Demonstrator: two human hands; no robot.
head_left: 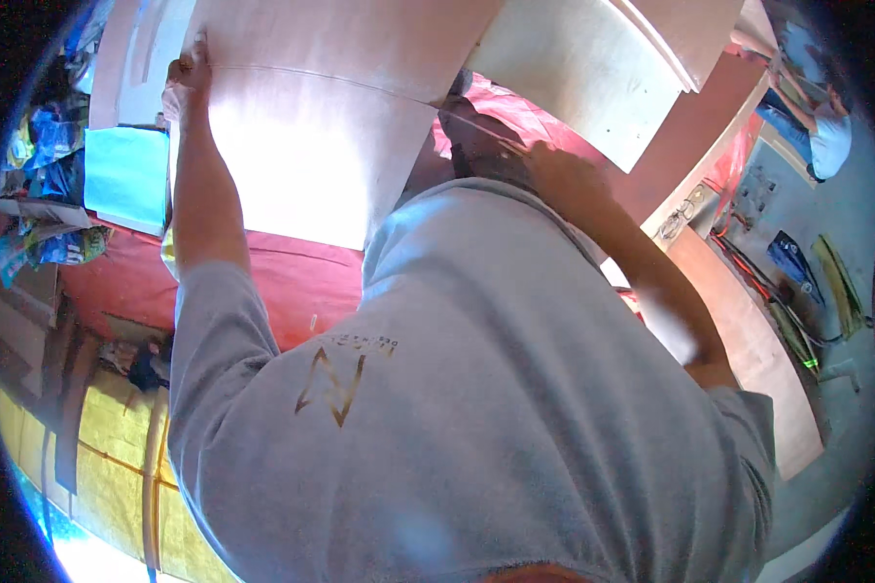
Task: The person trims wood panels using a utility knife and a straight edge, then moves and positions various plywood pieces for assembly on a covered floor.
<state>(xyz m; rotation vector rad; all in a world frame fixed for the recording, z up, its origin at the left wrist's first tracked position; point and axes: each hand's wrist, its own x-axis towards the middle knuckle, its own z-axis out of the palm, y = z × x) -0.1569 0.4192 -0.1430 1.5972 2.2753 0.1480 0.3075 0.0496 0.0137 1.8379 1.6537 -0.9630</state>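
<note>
A large pale board with a smooth, brightly lit surface lies in front of me. My left hand is closed at its left edge, thumb on top. Across the board runs a thin cord-like line, from beside that hand toward my right hand. Past the board's right edge, my right hand is closed on the thin cord, its fingers partly blurred. Whether the left fingers also pinch the cord's end is hidden.
Another pale board lies beyond on the right. Red sheeting shows underneath. A light-blue sheet and plastic bags are at left. Cables and tools lie on the right floor. Another person sits at far right.
</note>
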